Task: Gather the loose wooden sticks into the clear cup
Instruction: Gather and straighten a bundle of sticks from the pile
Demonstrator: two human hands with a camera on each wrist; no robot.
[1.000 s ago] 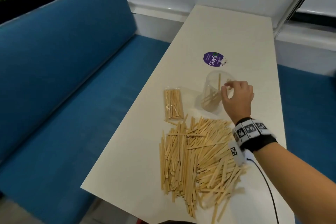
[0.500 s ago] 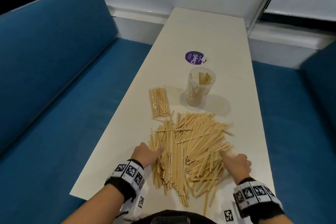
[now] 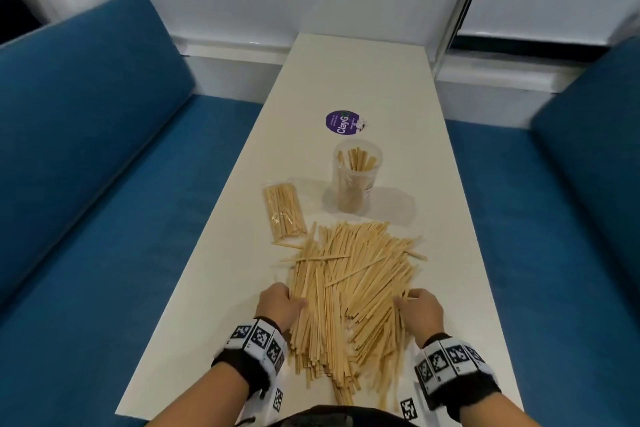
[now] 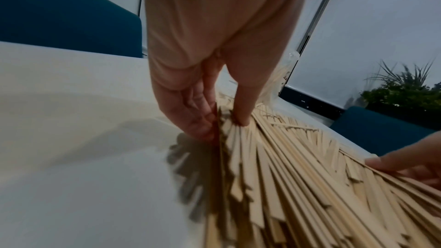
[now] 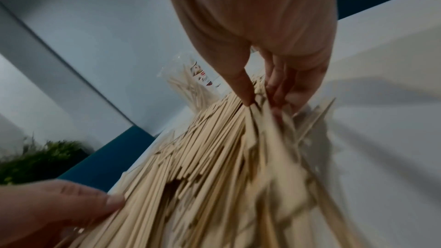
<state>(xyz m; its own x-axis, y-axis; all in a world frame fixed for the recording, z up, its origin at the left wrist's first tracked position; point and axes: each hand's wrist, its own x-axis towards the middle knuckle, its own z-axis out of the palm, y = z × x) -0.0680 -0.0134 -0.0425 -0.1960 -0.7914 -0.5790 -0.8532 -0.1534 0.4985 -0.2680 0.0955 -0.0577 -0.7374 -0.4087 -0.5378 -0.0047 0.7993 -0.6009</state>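
- Our left hand (image 3: 280,306) and right hand (image 3: 420,310) clamp the sticks (image 3: 349,291) piled on the table (image 3: 381,80), fingers and thumbs pinching its sides.
- Beyond stand the cup (image 3: 356,177), a packet (image 3: 284,210) and a sticker (image 3: 343,121).
- Only the wrist views show a plant (image 4: 403,91).

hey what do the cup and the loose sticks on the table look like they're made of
Clear cup: likely thin transparent plastic, glossy; the sticks inside show through its wall.
Loose sticks: apparently pale, unfinished wood, matte, flat and thin with square-cut ends.
Table: smooth off-white top, possibly laminate; the core is not visible.
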